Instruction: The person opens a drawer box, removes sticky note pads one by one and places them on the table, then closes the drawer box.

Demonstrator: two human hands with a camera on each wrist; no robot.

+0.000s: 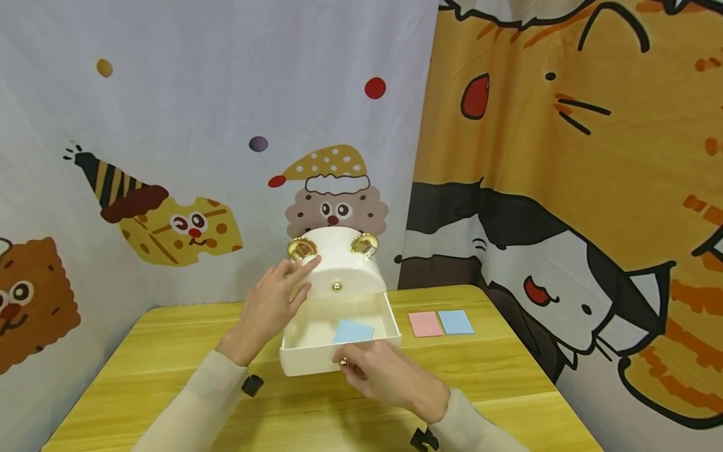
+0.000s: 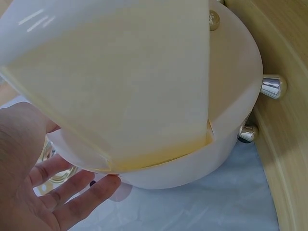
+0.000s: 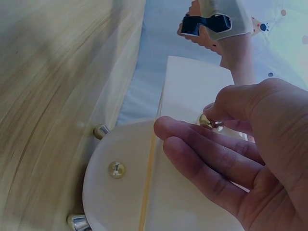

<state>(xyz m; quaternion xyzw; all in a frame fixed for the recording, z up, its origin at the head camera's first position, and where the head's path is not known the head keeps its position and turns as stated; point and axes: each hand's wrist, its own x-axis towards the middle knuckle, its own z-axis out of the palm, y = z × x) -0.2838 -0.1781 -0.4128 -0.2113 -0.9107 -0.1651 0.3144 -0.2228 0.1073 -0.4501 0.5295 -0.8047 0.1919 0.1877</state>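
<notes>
Cream sleeves are reaching in over the near edge of the wooden table, dark bands showing at the wrists. The right hand is pinching a small gold knob between thumb and forefinger, its other fingers lying along the front of the white drawer. That drawer is jutting well out of its cabinet toward the near edge, and a blue slip is lying inside, close to the front wall. Farther in, the left hand is gripping nothing: its fingers are standing apart and touching the side of the cabinet, near one gold ear. The cabinet is standing on gold feet by the middle of the table's far edge; a pink pad and a blue pad are lying side by side toward the far right corner. Beyond, a cartoon curtain is hanging.

With so much drawer overhanging, a harder tug could be bringing it off its runners or tipping the cabinet forward, since the left hand is only lightly steadying it, as far as one can judge. A sudden shove could be sliding the slip about, and pinched fingertips could be slipping off such a smooth, round knob.
</notes>
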